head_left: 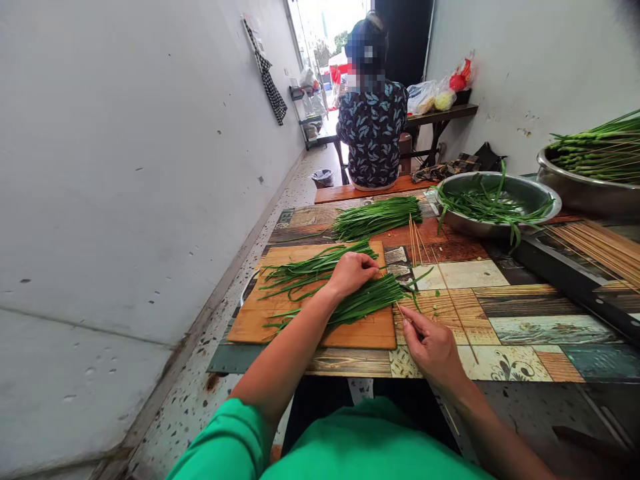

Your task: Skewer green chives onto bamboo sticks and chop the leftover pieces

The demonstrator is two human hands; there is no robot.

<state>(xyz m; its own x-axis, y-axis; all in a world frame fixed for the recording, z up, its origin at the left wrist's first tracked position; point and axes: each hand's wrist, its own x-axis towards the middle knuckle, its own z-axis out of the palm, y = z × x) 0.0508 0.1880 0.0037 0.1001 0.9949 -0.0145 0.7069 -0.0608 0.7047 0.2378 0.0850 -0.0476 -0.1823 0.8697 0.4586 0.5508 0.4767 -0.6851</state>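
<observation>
My left hand (353, 275) is over the wooden cutting board (245, 323), its fingertips pinched together by the ends of the chives. What they grip, if anything, is too small to make out. A front bunch of chives (373, 298) lies under and beside this hand, and another bunch (305, 270) lies behind it on the board. Just off the board's right edge, my right hand (431, 343) pinches a thin bamboo skewer (452, 422). Its tip points toward the cut ends of the front bunch, and its other end hangs below the table edge.
Behind the board lies a larger pile of chives (377, 219). Loose skewers (413, 243) are beside it. To the right are a metal bowl (500, 229) of chives, a pot (595, 197) of skewered greens, a large knife (555, 270) and many skewers (603, 245). A person (374, 137) sits ahead.
</observation>
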